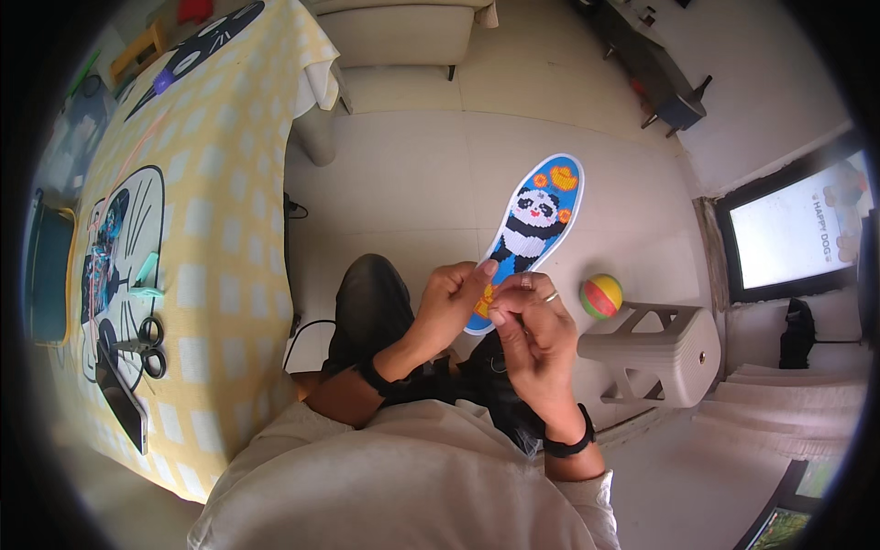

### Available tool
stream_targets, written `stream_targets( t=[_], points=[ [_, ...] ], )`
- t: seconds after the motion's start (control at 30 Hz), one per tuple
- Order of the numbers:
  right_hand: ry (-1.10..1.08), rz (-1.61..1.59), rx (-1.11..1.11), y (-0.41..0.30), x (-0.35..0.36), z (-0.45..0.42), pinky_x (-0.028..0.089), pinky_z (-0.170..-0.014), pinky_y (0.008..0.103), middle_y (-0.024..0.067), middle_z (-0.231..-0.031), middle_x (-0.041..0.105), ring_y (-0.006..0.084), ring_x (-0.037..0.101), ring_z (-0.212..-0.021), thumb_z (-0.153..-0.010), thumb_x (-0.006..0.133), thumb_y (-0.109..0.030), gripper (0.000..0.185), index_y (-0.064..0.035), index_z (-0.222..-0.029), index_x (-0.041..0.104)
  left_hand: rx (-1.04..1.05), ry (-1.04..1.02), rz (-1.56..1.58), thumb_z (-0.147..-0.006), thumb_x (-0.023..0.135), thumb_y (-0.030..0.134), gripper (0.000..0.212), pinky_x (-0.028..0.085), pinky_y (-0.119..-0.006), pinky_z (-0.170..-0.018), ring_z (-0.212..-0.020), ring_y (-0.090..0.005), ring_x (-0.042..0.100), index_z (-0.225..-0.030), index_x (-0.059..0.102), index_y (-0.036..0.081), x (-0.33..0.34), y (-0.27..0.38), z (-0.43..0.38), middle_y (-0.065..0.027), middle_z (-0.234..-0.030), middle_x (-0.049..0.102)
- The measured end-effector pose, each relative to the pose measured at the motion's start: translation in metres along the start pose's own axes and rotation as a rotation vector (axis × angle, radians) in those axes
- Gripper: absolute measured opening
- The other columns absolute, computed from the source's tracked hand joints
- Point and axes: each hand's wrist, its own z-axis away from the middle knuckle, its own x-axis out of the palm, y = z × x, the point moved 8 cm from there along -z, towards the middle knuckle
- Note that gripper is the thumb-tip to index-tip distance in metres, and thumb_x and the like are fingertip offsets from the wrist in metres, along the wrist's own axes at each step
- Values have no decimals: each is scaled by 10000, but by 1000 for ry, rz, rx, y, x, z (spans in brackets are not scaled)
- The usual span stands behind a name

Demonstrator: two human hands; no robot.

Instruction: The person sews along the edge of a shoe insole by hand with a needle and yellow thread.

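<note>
A blue cross-stitch shoe insole (535, 218) with a white edge and a panda pattern is held up before me, tilted to the upper right. My left hand (447, 302) grips its lower left side, thumb on the patterned face. At the lower right of the insole is my right hand (536, 330), thumb and index fingertip pinched together over the yellow-orange motif. A ring and a ribbed metal band sit on its fingers. Whether a needle or thread is between those fingertips is too small to tell.
Left, a checked tablecloth (227, 206) carries black scissors (152, 347), a mint-green tool (146, 278), multicoloured threads (103, 254) and a tablet-like device (124, 405). Right, a striped ball (601, 296) lies beside a beige plastic stool (660, 350). A sofa (405, 34) stands beyond the table.
</note>
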Motion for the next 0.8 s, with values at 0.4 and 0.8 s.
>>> stream_targets(
  t=[0.4, 0.8],
  points=[
    [1062, 217, 228, 51, -383, 173, 596, -703, 359, 19, -696, 409, 83, 447, -598, -935, 467, -97, 139, 24, -1004, 473, 57, 449, 249, -861, 620, 327, 277, 209, -225, -267, -335, -75, 410, -764, 607, 68, -180, 40, -41, -1, -600, 552],
    [251, 275, 300, 33, -33, 40, 487, -530, 277, 119, -681, 560, 177, 573, -560, -850, 497, 35, 184, 3, -1029, 518, 211, 151, -294, -927, 532, 303, 373, 380, -184, -514, -557, -16, 463, -766, 593, -28, -17, 70, 8, 28, -619, 551]
  ],
)
